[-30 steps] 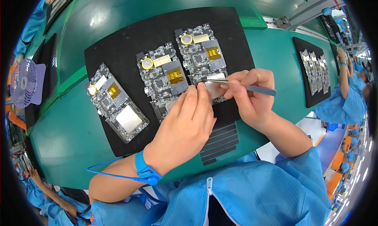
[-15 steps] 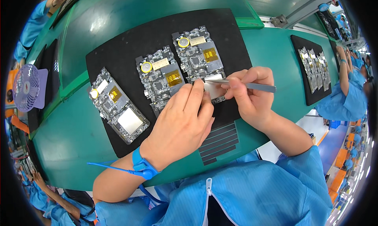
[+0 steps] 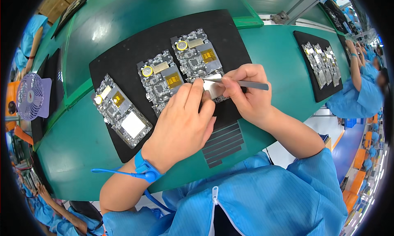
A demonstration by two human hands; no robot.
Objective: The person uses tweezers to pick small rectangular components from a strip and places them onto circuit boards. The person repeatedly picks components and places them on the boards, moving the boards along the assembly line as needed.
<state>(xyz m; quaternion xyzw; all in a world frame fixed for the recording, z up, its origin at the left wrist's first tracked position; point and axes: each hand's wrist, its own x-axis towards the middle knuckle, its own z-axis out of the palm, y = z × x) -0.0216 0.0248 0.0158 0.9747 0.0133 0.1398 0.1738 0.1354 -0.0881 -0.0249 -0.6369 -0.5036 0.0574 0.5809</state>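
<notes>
Three circuit boards, each with a yellow-ringed coin cell and an amber film patch, lie on a black mat [image 3: 119,51]. My right hand [image 3: 250,92] pinches grey metal tweezers [image 3: 254,85], their tips over the silver plate [image 3: 214,90] at the near end of the right board [image 3: 197,57]. My left hand [image 3: 180,117] rests with fingers stretched over the near ends of the right and middle boards; its index fingertip is by the tweezer tips. The middle board [image 3: 158,82] is partly covered by that hand. The left board [image 3: 119,108] lies untouched.
Dark strips [image 3: 223,143] lie on the green table [image 3: 74,162] at the mat's near edge. A blue wrist strap [image 3: 145,170] with a cord is on my left wrist. A purple fan [image 3: 32,95] stands at left. Another black mat [image 3: 322,90] with boards lies at right, near other people.
The boards, mat and both hands appear shifted slightly left in view. The tweezers stay in my right hand at the silver plate, and my left fingers remain on the boards.
</notes>
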